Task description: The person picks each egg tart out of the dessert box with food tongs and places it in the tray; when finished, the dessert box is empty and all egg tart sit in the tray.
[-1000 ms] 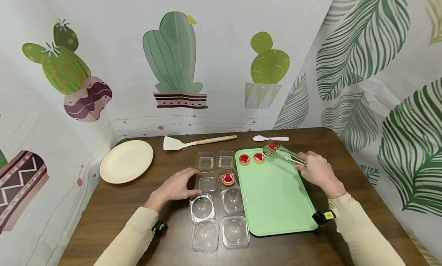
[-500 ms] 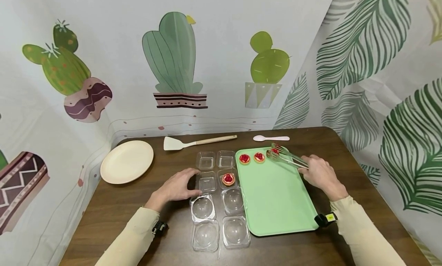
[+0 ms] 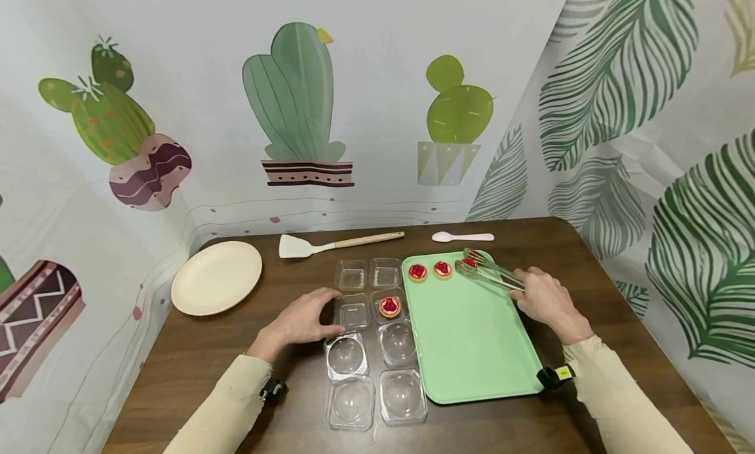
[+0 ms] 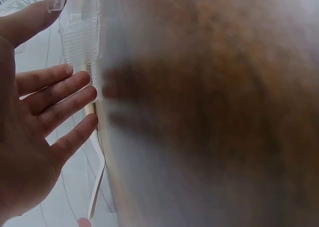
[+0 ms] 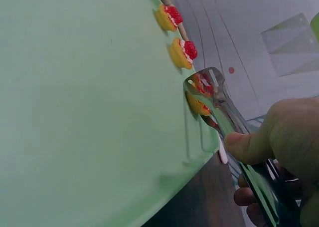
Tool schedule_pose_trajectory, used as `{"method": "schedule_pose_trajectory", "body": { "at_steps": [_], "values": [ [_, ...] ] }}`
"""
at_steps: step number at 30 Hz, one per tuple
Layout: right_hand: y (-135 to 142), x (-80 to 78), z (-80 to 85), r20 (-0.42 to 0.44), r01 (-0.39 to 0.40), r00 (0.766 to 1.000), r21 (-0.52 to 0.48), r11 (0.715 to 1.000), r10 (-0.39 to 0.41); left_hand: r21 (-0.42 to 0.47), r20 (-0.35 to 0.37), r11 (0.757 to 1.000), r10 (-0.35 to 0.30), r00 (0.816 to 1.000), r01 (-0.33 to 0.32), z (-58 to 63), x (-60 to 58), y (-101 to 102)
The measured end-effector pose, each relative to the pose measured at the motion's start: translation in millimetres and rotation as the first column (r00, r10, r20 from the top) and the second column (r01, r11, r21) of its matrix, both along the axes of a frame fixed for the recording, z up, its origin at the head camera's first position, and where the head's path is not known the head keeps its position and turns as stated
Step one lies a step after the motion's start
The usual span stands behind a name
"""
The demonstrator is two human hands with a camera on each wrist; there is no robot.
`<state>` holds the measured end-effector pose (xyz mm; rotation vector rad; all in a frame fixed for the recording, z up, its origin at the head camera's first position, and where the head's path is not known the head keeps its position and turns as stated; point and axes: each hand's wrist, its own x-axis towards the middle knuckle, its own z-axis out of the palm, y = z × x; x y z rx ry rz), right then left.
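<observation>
My left hand (image 3: 302, 318) lies at the left row of clear plastic containers. Its fingers are extended, with thumb and index fingertip at the sides of one bare container (image 3: 354, 312). My right hand (image 3: 547, 300) grips metal tongs (image 3: 498, 276) over the green tray (image 3: 472, 349). In the right wrist view the tongs' tips stand around a red-topped tart (image 5: 199, 107) at the tray's far edge, partly hiding it. Two more tarts, a left one (image 3: 417, 272) and a middle one (image 3: 442, 269), sit beside it. Another tart (image 3: 389, 306) lies inside a right-row container (image 3: 379, 318).
Domed clear lids (image 3: 352, 403) lie nearest me, left of the tray. A cream plate (image 3: 216, 277) stands at the left. Behind the containers lies a white spatula (image 3: 297, 245) with a wooden handle; a pink spoon (image 3: 472, 236) lies behind the tray.
My right hand and the tongs have shifted slightly right and toward me, then stayed almost still. The tart between the tips also appears a little further right. My left hand has stayed in place.
</observation>
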<state>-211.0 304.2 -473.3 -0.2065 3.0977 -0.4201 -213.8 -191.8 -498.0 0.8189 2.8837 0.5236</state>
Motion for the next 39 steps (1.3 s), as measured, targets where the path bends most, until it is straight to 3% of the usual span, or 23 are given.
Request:
{"method": "schedule_pose_trajectory", "body": {
  "at_steps": [14, 23, 32, 39],
  "values": [
    [0, 4.3, 10.7, 0.036, -0.01, 0.999, -0.045, 0.999, 0.011, -0.014, -0.007, 1.0, 0.002, 1.0, -0.002, -0.9, 1.3, 0],
    [-7, 8.9, 22.0, -0.05, -0.053, 0.997, -0.035, 0.998, 0.051, -0.021, -0.023, 1.0, 0.006, 1.0, -0.006, 3.7, 2.3, 1],
    [-29, 14.5, 37.3, -0.142, -0.145, 0.98, -0.016, 0.989, 0.141, -0.04, -0.061, 0.999, 0.022, 0.998, -0.024, 12.6, 2.1, 6],
    [-45, 20.6, 40.8, -0.167, -0.195, 0.966, 0.021, 0.981, 0.196, -0.045, -0.065, 0.999, -0.001, 0.998, -0.002, 21.5, 0.5, 18]
  ]
}}
